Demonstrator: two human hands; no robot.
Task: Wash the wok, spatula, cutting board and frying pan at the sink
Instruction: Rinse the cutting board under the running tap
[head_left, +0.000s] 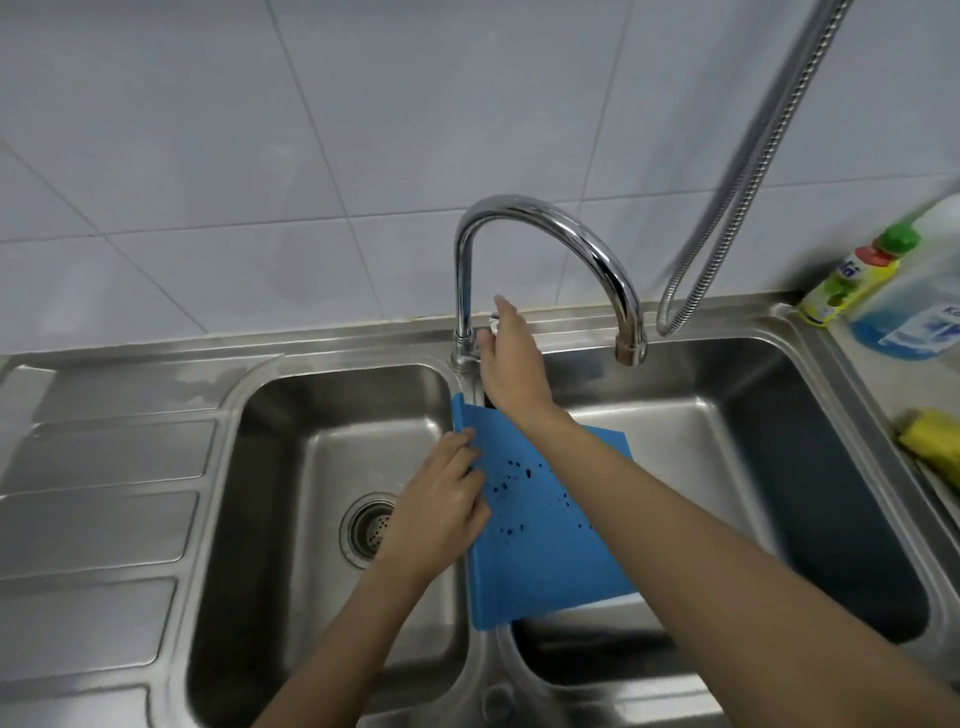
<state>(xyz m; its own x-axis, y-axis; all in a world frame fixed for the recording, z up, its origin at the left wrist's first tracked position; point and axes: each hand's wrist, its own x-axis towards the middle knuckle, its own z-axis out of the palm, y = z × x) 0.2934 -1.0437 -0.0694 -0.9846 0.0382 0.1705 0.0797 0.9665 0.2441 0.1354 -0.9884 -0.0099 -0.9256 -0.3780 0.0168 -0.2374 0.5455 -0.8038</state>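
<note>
Left hand (441, 499) fingers grip the blue cutting board's (545, 530) left edge over the sink (332, 405) divider, below the tap (545, 244), while right hand (511, 358) fingers reach its handle, seemingly extended; one-handed hold risks the wet board slipping.

I see my left hand (441, 501) gripping the left edge of the blue cutting board (540, 540), which spans the divider of the steel double sink (810, 467) — dark droplets speckle it. My right hand (511, 358) reaches to the tap handle (493, 325) at the chrome faucet (545, 228). Bottles (852, 275) and a yellow sponge (935, 441) sit right.
</note>
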